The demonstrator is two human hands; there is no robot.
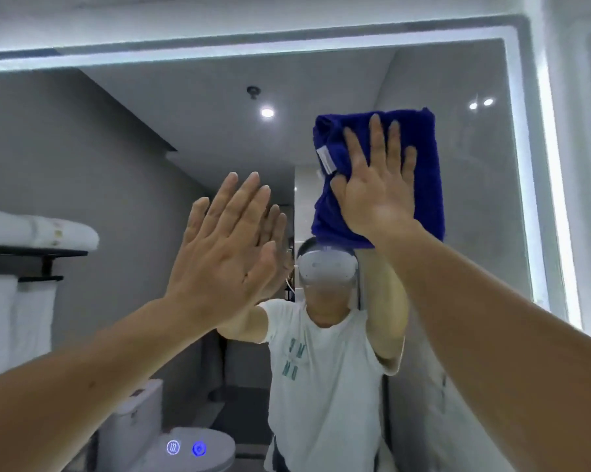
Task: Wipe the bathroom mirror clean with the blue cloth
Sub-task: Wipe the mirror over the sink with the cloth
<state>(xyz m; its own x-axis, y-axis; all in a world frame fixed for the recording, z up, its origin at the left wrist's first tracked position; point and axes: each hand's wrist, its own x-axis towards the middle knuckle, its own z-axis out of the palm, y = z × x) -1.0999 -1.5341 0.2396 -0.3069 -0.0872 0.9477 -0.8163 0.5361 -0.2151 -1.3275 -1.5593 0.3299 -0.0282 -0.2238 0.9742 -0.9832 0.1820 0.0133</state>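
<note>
The bathroom mirror (474, 199) fills the view, framed by a lit white strip. A folded blue cloth (427, 165) with a small white label lies flat against the glass in the upper right part. My right hand (377, 195) presses it there with straight, spread fingers. My left hand (226, 247) is raised flat to the glass left of centre, fingers straight and together, and meets its own reflection. The mirror reflects a person in a white T-shirt with a headset.
The lit strip of the mirror frame (556, 185) runs along the top and right edges. Two glowing touch buttons (186, 448) sit low on the glass. Reflected are a towel rack (32, 253) at left and a toilet (141, 424) at the bottom.
</note>
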